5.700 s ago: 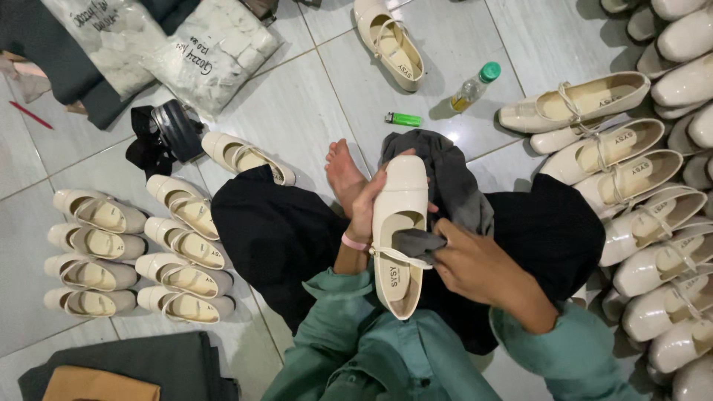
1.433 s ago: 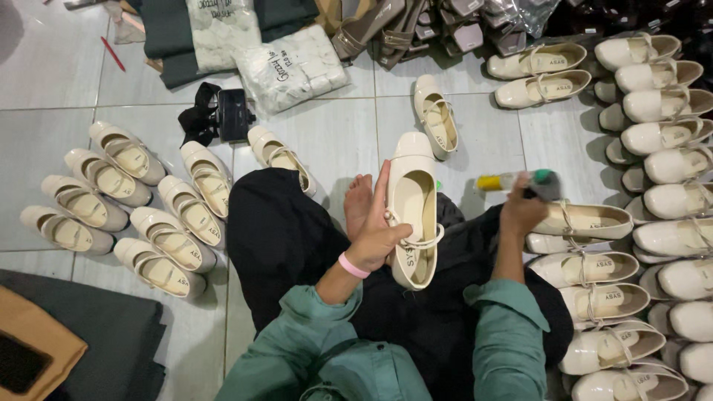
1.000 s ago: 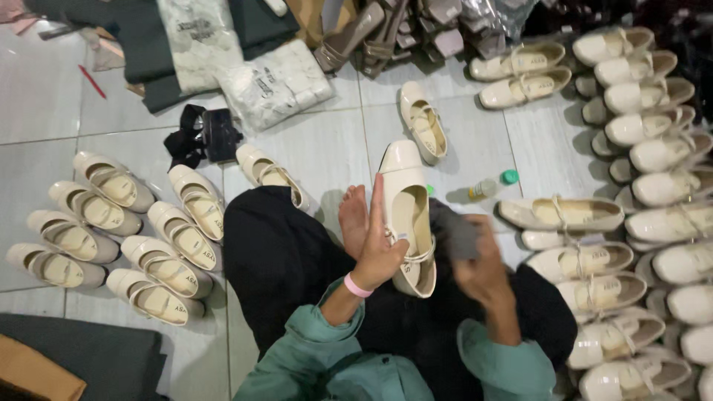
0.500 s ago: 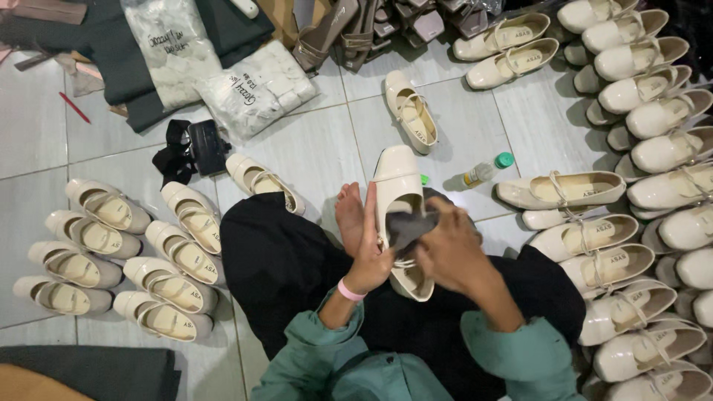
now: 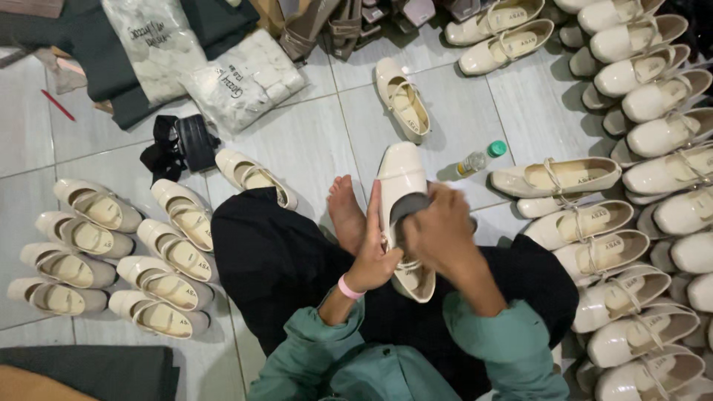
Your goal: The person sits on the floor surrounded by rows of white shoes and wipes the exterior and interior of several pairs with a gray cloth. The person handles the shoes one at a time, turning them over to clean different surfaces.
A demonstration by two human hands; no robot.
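I see the left hand with fingers closed around a glossy cream strap shoe, held above the lap. The right hand grips a dark grey cloth and presses it on the shoe, near a small clear bottle with green cap on the tiled floor.

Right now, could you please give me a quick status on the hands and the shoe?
Left hand grips cream shoe. Right hand presses dark cloth on it. Nothing in the way.

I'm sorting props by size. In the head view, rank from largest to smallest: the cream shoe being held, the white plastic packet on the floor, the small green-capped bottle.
1. White plastic packet, though it lies farther away.
2. Cream shoe held in the left hand, nearer the camera, so this ranking is unsure.
3. Small green-capped bottle, plainly smallest.
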